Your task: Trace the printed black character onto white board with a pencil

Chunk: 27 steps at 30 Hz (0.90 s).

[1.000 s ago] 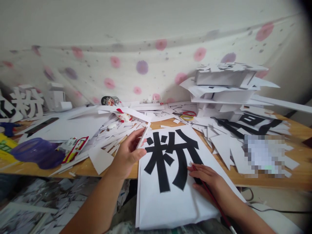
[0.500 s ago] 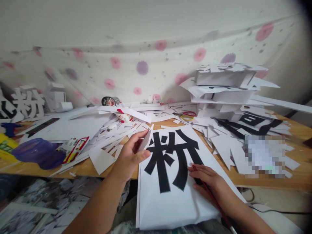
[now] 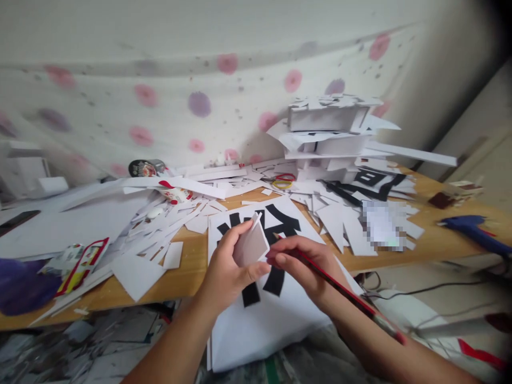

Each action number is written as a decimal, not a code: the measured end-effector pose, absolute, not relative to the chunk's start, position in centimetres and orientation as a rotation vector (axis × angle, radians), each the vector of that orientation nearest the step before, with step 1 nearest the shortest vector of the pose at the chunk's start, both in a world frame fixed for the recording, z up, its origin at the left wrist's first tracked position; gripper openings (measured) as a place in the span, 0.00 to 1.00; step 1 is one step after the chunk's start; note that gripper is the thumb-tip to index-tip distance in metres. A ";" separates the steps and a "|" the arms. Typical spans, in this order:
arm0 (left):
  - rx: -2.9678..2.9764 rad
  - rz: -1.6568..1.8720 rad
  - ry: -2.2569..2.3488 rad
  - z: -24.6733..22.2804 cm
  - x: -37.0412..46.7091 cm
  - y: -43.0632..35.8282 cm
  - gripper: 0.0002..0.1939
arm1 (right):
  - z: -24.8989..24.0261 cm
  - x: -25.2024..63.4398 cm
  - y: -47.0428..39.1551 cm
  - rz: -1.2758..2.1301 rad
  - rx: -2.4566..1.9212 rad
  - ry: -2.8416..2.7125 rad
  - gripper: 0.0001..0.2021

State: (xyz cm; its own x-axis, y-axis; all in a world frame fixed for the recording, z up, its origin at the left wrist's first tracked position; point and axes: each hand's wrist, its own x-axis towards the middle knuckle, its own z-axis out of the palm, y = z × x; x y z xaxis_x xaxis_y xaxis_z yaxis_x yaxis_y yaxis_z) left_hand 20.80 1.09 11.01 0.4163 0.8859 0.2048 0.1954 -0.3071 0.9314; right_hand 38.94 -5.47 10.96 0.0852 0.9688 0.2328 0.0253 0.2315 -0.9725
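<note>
A small white board piece [image 3: 252,246] is gripped in my left hand [image 3: 230,266], thumb in front and fingers behind. My right hand [image 3: 310,266] holds a long red and black pencil [image 3: 334,285], its tip pointing up and left. The right fingertips are at the lower right edge of the white piece; whether they touch it I cannot tell. Beneath both hands, a large white sheet [image 3: 256,341] lies tilted at the table's front edge and over my lap. It bears a bold black character [image 3: 274,280], partly hidden by the hands and the piece.
White scraps [image 3: 138,274] litter the wooden table [image 3: 172,285]. Stacked white box shapes [image 3: 328,120] stand at the back right, with scissors [image 3: 283,181] nearby. A blue glue gun [image 3: 476,229] lies at the right. A purple bag [image 3: 26,285] and a red-edged packet [image 3: 82,266] are at the left.
The view has turned to the right. My left hand has tilted the white piece over the character, and my right hand has lifted from the sheet and come close to it with the pencil.
</note>
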 end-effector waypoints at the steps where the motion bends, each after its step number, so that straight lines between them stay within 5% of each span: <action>1: 1.775 0.963 0.952 10.9 21.0 1.0 0.46 | 11.3 38.1 -5.2 1.044 -1.027 -1.153 0.09; 18: 2.401 1.377 1.149 10.5 21.0 0.4 0.41 | 12.4 35.6 -4.8 1.173 -1.043 -0.710 0.03; 27: 1.641 1.049 0.920 10.5 21.3 -0.3 0.43 | 11.5 36.2 -5.2 1.228 -0.900 -0.872 0.07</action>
State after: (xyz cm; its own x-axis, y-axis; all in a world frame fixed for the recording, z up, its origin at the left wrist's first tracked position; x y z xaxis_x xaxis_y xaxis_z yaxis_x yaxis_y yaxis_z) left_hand 21.28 -0.30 10.51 0.3493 0.9111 0.2188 0.0981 -0.2678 0.9585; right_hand 36.17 -5.24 11.50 0.1288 0.9896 0.0637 -0.3866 0.1093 -0.9157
